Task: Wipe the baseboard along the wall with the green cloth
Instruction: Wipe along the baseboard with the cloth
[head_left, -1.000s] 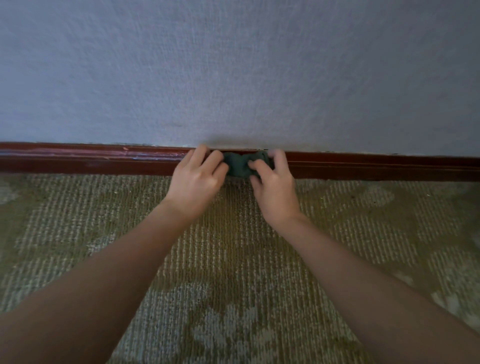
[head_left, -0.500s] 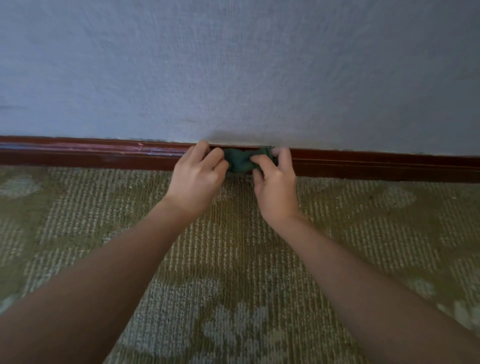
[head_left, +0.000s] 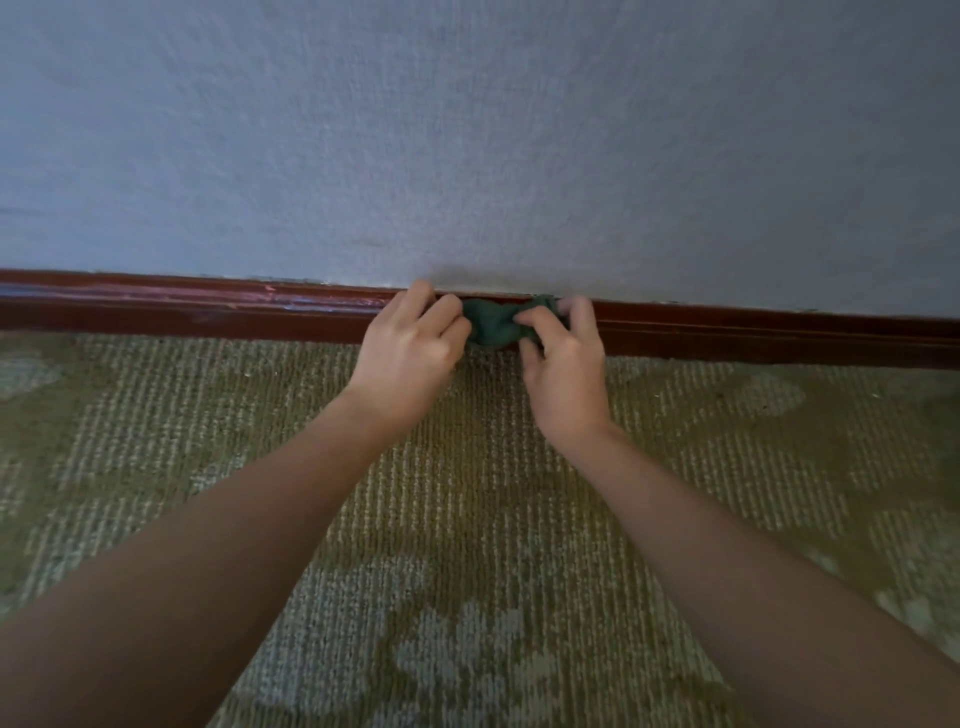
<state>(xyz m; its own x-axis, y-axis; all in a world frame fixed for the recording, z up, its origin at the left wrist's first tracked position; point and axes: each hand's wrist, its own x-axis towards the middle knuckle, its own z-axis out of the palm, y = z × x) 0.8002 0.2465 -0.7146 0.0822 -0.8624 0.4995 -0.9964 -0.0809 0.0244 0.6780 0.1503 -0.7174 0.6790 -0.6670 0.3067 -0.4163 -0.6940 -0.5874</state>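
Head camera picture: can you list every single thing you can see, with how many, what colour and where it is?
pale blue-grey textured wall: one, blue-grey, fills the top of the view
dark red-brown wooden baseboard: one, glossy red-brown, runs along the foot of the wall
olive and beige patterned carpet: one, olive with pale patches, covers the floor below the baseboard
crumpled dark green cloth: one, dark green, bunched against the baseboard between the hands
bare forearms: two, reaching in from the bottom corners
left hand: one, grips the cloth's left end
right hand: one, pinches the cloth's right end
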